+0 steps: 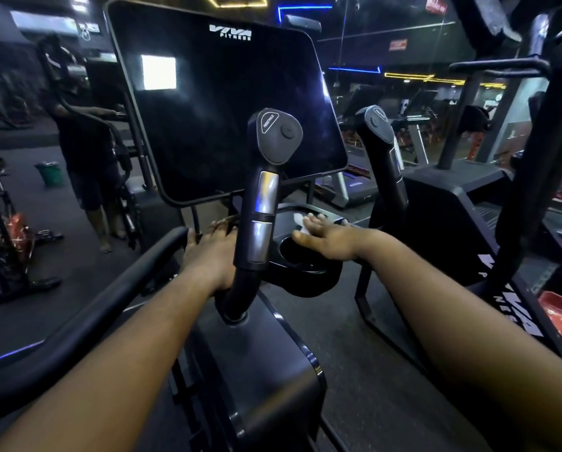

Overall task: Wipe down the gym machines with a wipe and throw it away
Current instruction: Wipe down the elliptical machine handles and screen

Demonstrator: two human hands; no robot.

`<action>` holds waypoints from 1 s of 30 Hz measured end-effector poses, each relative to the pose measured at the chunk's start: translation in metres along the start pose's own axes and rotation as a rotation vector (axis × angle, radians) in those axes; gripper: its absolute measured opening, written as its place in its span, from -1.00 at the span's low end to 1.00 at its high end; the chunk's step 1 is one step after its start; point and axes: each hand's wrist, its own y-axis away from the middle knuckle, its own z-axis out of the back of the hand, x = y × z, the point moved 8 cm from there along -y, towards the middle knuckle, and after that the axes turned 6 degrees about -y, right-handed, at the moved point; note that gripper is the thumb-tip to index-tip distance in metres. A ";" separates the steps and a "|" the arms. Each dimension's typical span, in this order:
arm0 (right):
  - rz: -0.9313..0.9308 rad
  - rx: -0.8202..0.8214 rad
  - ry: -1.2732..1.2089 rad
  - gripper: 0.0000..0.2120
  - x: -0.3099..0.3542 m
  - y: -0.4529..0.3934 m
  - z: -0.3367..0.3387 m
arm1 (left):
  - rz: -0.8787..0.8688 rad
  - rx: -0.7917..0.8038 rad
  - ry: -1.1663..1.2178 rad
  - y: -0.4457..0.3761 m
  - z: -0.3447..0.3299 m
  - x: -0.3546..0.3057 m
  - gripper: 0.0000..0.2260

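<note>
Here the landmark is the near handlebar post (260, 203), the upright grip with the metal sensor plates and the resistance button pod on top. Just right of it, on the machine's black console tray (305, 275), the right hand (325, 238) lies flat with its fingers straight and close together, pressing the white wipe (298, 219) down onto the moulded surface beside the round cup holder (292, 252). Only a small white edge of the wipe shows past the fingertips; the rest is hidden under the palm. The flat press makes sense as a way to spread the wipe over as much of the tray as one pass allows.

Left of the post, and partly hidden behind it, the left hand (212, 247) rests at the end of the curved side rail (87, 308), with its fingers reaching forward toward the frame below the screen. It appears to steady the person while the other arm reaches in, but whether the fingers curl round anything I cannot tell. Above and behind the post stands the dark screen (227, 102), switched off, with the maker's logo at its top.

Far left of the post, a green bin (48, 172) stands on the floor near another person (84, 132), a likely place for the wipe once the wiping is done. That step is not yet due.
</note>
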 end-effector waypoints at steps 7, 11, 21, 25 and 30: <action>0.333 -0.037 0.158 -0.30 0.082 0.007 -0.046 | -0.025 0.053 0.095 0.010 0.004 -0.005 -0.38; 0.362 -0.265 0.282 -0.41 0.075 0.037 -0.047 | 0.029 0.045 0.267 0.025 0.009 -0.008 -0.39; 0.441 -0.662 0.002 -0.66 0.069 0.130 -0.047 | 0.091 0.006 0.894 0.086 -0.002 0.001 -0.53; 0.269 -0.652 -0.665 -0.77 0.060 0.154 -0.084 | 0.130 -0.090 1.056 0.147 -0.006 -0.004 -0.46; 0.126 -0.616 -1.133 -0.89 0.080 0.196 -0.162 | 0.143 0.001 1.182 0.239 -0.055 -0.009 -0.70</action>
